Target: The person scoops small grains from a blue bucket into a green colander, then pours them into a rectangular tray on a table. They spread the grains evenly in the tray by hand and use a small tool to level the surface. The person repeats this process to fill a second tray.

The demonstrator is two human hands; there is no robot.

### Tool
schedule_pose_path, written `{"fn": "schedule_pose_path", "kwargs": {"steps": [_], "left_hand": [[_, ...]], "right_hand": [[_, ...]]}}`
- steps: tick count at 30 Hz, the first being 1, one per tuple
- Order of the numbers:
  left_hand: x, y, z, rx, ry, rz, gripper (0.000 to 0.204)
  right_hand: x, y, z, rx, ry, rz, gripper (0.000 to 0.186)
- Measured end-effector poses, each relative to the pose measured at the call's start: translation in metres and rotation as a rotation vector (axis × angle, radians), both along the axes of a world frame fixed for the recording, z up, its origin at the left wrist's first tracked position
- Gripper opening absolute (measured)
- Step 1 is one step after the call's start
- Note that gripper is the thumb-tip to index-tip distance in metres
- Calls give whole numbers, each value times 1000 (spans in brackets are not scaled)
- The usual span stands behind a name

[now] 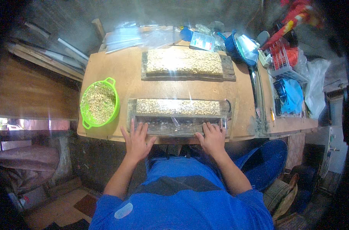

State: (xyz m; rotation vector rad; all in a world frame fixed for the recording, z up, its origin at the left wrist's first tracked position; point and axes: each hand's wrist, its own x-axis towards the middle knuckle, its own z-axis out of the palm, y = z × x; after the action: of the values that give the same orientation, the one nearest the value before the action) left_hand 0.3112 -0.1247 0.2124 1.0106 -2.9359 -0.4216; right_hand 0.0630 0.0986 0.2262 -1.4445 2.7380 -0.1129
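The near wooden tray (178, 115) lies with its long axis running left to right across the table (117, 65), close to its front edge; the left hand (136, 140) presses flat, fingers spread, on the tray's left front corner; the right hand (212, 138) lies flat on its right front, grasping nothing; a green colander (99, 102) stands just left of the tray; a second tray (186, 63) lies beyond it.

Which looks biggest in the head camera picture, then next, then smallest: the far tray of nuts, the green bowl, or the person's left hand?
1. Far tray of nuts, clearly the widest.
2. Green bowl.
3. Left hand, though it sits nearer the camera, so it looks bigger than it really is.
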Motion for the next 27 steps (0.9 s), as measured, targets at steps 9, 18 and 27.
{"fn": "schedule_pose_path", "kwargs": {"steps": [9,18,27], "left_hand": [[-10,-1,5,-24,-37,48,70],[1,1,-3,58,63,87,70],[36,0,-7,115,49,212,81]], "right_hand": [[-7,-13,16,203,-63,-114,62],[10,-38,16,43,-308,240,48],[33,-82,19,45,-347,450,53]]}}
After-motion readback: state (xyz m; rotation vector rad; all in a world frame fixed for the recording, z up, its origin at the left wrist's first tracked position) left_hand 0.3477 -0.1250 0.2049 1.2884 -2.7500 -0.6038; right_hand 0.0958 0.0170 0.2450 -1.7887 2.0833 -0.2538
